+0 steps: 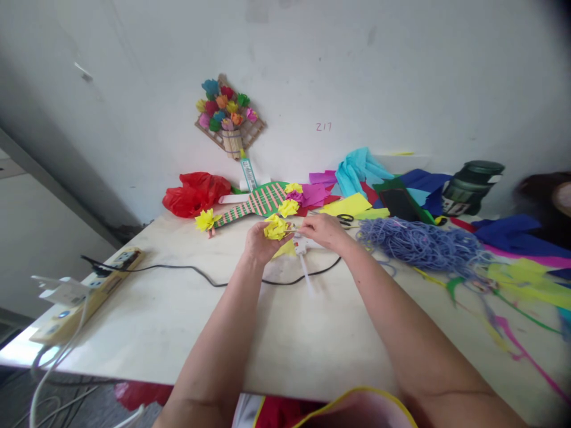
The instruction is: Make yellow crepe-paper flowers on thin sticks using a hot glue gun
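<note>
My left hand (257, 242) is closed around a yellow crepe-paper flower (276, 227), its petals facing up and away. Beside it, my right hand (326, 230) pinches something thin at the flower's right side; what it is cannot be made out. Under the hands a white glue gun (300, 243) lies on the table, a clear glue stick (307, 274) pointing out of it toward me. Just beyond the hands rests a green guitar-shaped piece (267, 200) wound with pink strips, with yellow and magenta paper flowers on it.
A power strip (104, 279) with plugs sits at left, and a black cord (187, 267) crosses the table. Tangled purple string (423, 245), scissors (345, 219), crepe paper (350, 206) and a dark jar (471, 187) lie to the right. A red plastic bag (196, 194) is at the back.
</note>
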`<state>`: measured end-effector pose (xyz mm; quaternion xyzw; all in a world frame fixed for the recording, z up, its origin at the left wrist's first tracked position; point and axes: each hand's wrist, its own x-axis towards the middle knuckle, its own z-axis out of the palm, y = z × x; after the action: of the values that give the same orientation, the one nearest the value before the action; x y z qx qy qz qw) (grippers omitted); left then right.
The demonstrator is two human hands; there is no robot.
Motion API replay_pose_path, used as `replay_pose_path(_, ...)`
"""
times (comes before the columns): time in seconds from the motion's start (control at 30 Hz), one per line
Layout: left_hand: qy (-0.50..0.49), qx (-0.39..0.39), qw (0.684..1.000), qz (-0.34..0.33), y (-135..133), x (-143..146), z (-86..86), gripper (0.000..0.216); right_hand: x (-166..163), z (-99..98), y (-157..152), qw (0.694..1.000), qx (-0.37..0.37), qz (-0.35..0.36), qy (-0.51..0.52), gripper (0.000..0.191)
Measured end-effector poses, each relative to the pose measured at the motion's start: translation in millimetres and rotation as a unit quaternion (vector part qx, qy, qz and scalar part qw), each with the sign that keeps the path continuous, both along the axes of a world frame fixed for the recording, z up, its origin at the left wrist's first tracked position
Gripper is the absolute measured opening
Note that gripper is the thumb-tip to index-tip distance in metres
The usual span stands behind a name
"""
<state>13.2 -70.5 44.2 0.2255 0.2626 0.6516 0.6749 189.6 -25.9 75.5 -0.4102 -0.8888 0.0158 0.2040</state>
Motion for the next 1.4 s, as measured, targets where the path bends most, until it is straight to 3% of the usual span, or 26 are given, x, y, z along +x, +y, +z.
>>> replay_pose_path(0.2, -0.013, 0.01, 0.999, -0.032, 0.1, 0.7, -1.3, 0.039, 0.3, -2.3, 3.1, 0.999, -0.039, 0.016, 0.025, 0.03)
replay_pose_path(0.33, -0.03, -0.001, 0.999, -0.016, 0.7, 3.3, -1.9, 0.047, -0.4, -3.9, 3.6, 0.997, -0.052, 0.029, 0.045, 0.03)
replay_pose_path(0.6, -0.05, -0.074, 0.996, 0.011, 6.0, 5.2, -3.7, 0.042, -5.2, -10.0, 5.4, 0.995, -0.042, 0.032, 0.089, 0.017)
replay_pose_path(0.97, -0.054, -0.09, 0.994, 0.002, 6.0, 5.1, -1.4, 0.043, -4.9, -14.6, 5.9, 0.996, -0.025, 0.06, 0.056, 0.031)
replay_pose_path(1.17, -0.038, -0.097, 0.995, 0.01, 6.7, 4.9, -2.0, 0.043, -6.4, -12.9, 1.0, 0.992, -0.059, 0.065, 0.086, 0.02)
replay_pose_path(1.4, -0.027, -0.122, 0.991, 0.044, 9.4, 3.7, -3.1, 0.043, -12.8, -8.3, -10.7, 0.991, 0.025, 0.131, 0.014, 0.039)
